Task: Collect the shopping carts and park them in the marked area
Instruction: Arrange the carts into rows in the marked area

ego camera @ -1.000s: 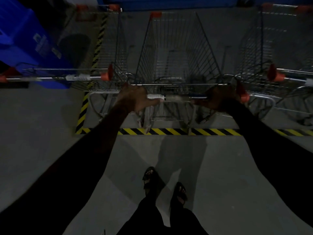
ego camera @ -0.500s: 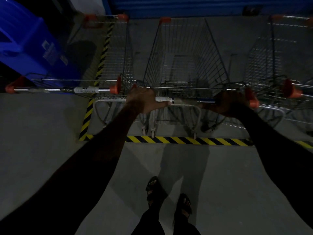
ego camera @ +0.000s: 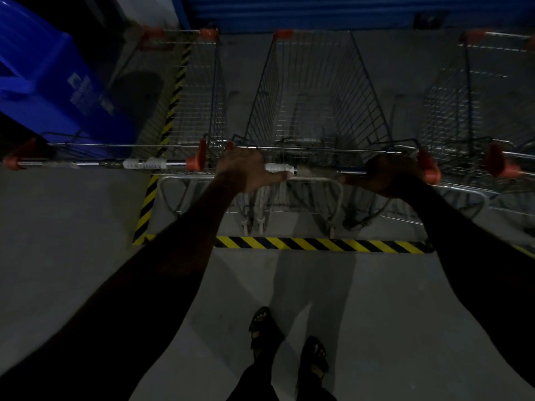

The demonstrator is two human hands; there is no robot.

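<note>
Because both hands grasp its handle (ego camera: 315, 170), left hand (ego camera: 246, 169) and right hand (ego camera: 390, 175) wrapped round it for steering, the middle cart (ego camera: 315, 91) sits inside the striped floor line (ego camera: 318, 244), likely nearly parked; 3 carts show, 1 left (ego camera: 199, 91), 1 right (ego camera: 477, 96); 1 blue bin (ego camera: 52, 82) alongside.

- A large blue plastic bin (ego camera: 55, 91) with a pale printed label stands at the far left on the grey concrete floor (ego camera: 72, 227).
- A blue corrugated wall (ego camera: 318, 10) runs to the right of the bin, along the floor's far edge.
</note>
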